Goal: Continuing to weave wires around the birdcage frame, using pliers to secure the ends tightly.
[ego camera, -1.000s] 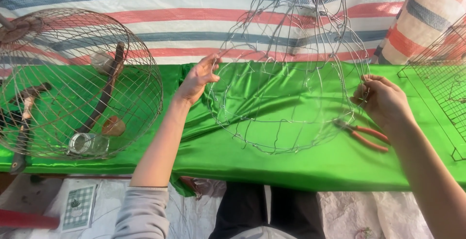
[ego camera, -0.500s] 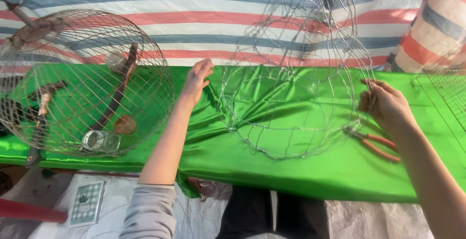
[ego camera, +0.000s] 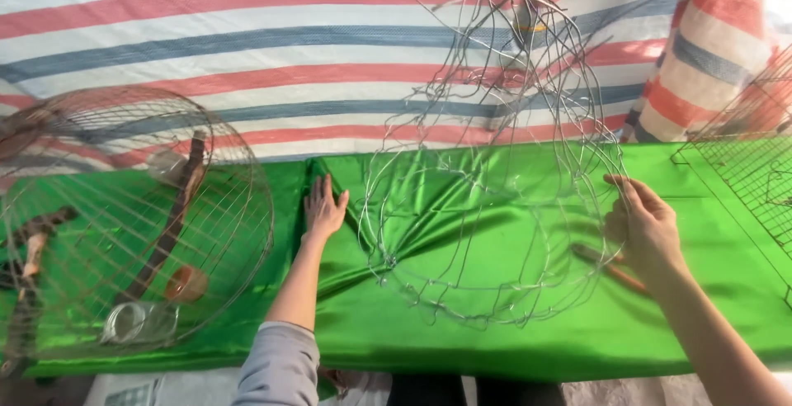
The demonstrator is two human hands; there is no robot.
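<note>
On the bench (ego camera: 726, 323), which is draped in shiny green cloth (ego camera: 462, 208), stands an unfinished wire frame (ego camera: 487, 208) of thin silvery loops; its round lower part rests on the cloth near the middle, and its upper strands rise in a loose tangle against the striped tarpaulin (ego camera: 247, 51) of red, white and blue behind; the left hand (ego camera: 324, 208) lies flat on the cloth just beside the frame's left edge, fingers spread and pointing away from the person, gripping nothing; whether the fingertips touch the wire cannot be told; a grey sleeve (ego camera: 276, 366) covers that forearm near the lower edge; the right hand (ego camera: 648, 228) is at the frame's right rim, fingers loosely curled with the thumb up against the outer wire, so its grip appears to rest on the rim, though a firm pinch cannot be made out; just below that hand a pair of pliers with reddish handles (ego camera: 610, 272) lies on the cloth, partly hidden by the wrist; well to the left sits a domed wire birdcage (ego camera: 132, 224) tipped on its side, holding a wooden perch (ego camera: 177, 208), a small brown cup (ego camera: 188, 282) and a clear glass jar (ego camera: 136, 322); at the far right edge a flat wire mesh panel (ego camera: 751, 183) leans over the cloth.
</note>
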